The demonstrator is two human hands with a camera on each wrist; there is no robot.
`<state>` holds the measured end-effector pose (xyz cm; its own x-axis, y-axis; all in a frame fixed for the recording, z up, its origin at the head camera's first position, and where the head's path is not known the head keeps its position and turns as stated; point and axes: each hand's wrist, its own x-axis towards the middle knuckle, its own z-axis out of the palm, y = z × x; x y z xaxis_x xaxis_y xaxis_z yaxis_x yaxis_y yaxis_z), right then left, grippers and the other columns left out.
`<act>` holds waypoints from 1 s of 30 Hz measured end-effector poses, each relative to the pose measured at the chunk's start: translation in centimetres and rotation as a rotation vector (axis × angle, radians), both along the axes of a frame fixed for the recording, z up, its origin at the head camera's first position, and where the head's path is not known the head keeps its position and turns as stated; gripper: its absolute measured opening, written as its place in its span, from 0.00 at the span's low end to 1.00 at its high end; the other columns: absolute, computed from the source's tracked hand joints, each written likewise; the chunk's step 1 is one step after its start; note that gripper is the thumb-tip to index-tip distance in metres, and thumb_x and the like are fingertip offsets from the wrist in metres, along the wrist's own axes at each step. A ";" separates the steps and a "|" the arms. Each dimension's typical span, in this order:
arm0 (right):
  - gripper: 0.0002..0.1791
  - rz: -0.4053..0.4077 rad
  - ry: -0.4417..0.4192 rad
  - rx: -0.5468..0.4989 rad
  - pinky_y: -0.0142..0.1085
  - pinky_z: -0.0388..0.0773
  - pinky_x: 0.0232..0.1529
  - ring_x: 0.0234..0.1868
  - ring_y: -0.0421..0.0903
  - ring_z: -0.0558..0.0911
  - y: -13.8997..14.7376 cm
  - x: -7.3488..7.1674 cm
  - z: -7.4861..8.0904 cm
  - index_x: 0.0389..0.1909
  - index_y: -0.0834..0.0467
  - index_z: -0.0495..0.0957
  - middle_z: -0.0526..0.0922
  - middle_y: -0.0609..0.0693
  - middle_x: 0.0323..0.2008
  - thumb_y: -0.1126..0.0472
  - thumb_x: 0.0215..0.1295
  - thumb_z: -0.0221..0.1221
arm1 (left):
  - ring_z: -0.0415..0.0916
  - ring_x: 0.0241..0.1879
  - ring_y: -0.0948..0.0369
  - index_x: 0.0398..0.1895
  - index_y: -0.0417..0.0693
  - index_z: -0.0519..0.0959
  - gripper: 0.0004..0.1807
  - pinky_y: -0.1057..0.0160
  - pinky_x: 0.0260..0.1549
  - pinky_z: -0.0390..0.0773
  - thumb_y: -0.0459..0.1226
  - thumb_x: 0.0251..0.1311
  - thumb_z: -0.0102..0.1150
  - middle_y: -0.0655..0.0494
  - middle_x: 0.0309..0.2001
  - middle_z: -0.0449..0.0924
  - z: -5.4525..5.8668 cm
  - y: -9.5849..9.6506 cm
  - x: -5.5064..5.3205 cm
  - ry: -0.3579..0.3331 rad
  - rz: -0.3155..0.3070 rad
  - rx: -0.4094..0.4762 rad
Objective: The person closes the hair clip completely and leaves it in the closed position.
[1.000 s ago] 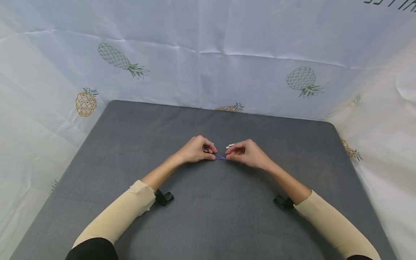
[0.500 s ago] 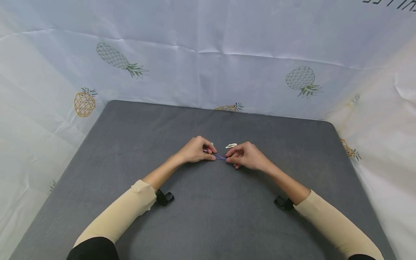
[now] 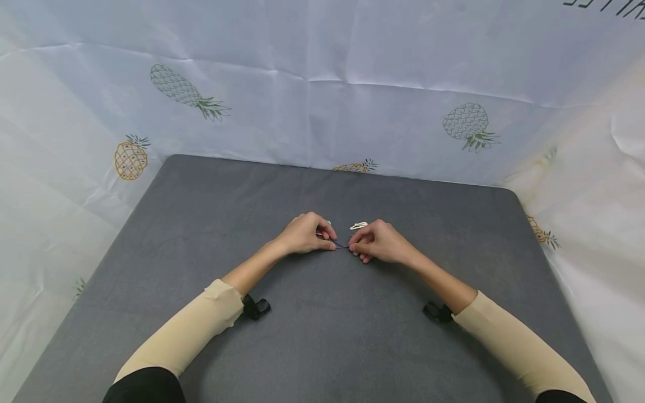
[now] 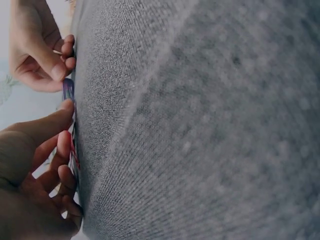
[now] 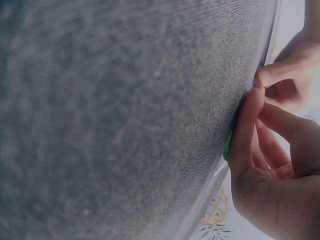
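Observation:
A purple snap hair clip (image 3: 342, 247) lies between my two hands, low over the table. My left hand (image 3: 305, 233) pinches its left end with thumb and forefinger. On the other end, the thumb and forefinger of my right hand (image 3: 381, 242) hold it. The left wrist view shows the clip's purple middle (image 4: 68, 89) bare between both sets of fingertips. A white snap hair clip (image 3: 359, 225) lies just beyond the right fingers. Something pinkish-red (image 4: 74, 152) shows under the left fingers, mostly hidden. Beneath the right hand, a green piece (image 5: 227, 147) peeks out.
The dark grey cloth-covered table (image 3: 322, 336) spreads around both hands. Behind it hangs a pale curtain (image 3: 282, 112) with pineapple prints, which also encloses both sides. Black wrist mounts (image 3: 256, 308) sit under the forearms, near the cloth.
The right hand has shifted slightly left and toward the body, uncovering the white clip. The purple clip has turned and looks thinner between the fingers. The left hand has barely moved.

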<state>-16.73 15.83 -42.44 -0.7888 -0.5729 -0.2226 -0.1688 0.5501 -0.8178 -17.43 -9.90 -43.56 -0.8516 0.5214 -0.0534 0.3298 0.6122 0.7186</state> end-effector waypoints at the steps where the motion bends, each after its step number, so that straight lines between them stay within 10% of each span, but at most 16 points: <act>1: 0.06 0.000 -0.001 -0.002 0.36 0.89 0.32 0.27 0.41 0.89 0.0 0.0 0.0 0.45 0.64 0.91 0.93 0.56 0.33 0.66 0.75 0.67 | 0.78 0.31 0.71 0.40 0.53 0.93 0.07 0.68 0.36 0.72 0.42 0.61 0.81 0.59 0.35 0.90 0.0 0.0 0.0 0.001 -0.002 -0.001; 30: 0.07 -0.073 -0.002 -0.186 0.45 0.91 0.41 0.38 0.55 0.93 0.0 -1.1 1.3 0.47 0.69 0.84 0.92 0.67 0.41 0.68 0.79 0.61 | 0.74 0.24 0.64 0.44 0.46 0.91 0.06 0.67 0.25 0.72 0.38 0.71 0.72 0.50 0.37 0.92 1.1 0.1 -0.3 0.034 -0.023 0.231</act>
<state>-17.86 15.86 -41.18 -0.8293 -0.5457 -0.1199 -0.1324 0.4005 -0.9067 -17.68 -9.84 -42.42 -0.8387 0.5357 0.0982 0.3682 0.4248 0.8271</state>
